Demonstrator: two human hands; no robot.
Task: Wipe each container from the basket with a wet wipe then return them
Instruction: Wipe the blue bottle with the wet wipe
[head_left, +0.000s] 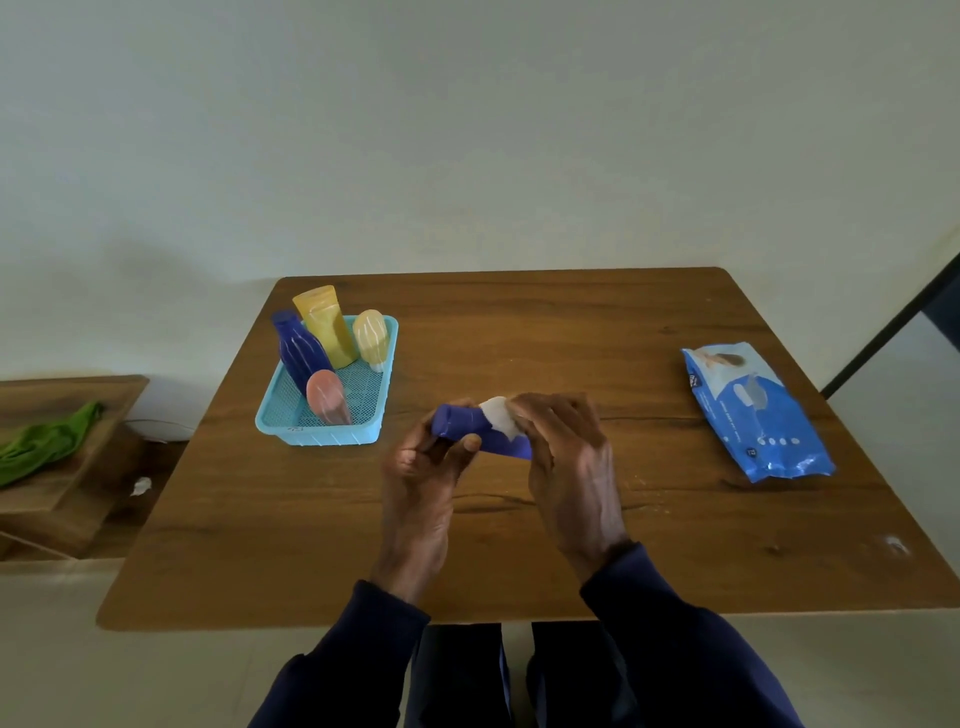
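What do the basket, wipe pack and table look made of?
Basket: light blue moulded plastic, likely; the floor is open mesh, the walls ribbed. Wipe pack: soft plastic film, glossy, creased, crimped at the near end. Table: wood or wood-look laminate; brown grain and knots, matte. Cannot tell which.

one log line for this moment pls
step: wiping | left hand: holds blue tube | right hand: rubs wet wipe on it | basket: four containers

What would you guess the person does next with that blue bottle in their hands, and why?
Probably slide the wet wipe further along the blue bottle. The left hand holds its capped end above the table, the right hand presses the wipe mid-body, and much of it looks unwiped. Four containers wait in the basket.
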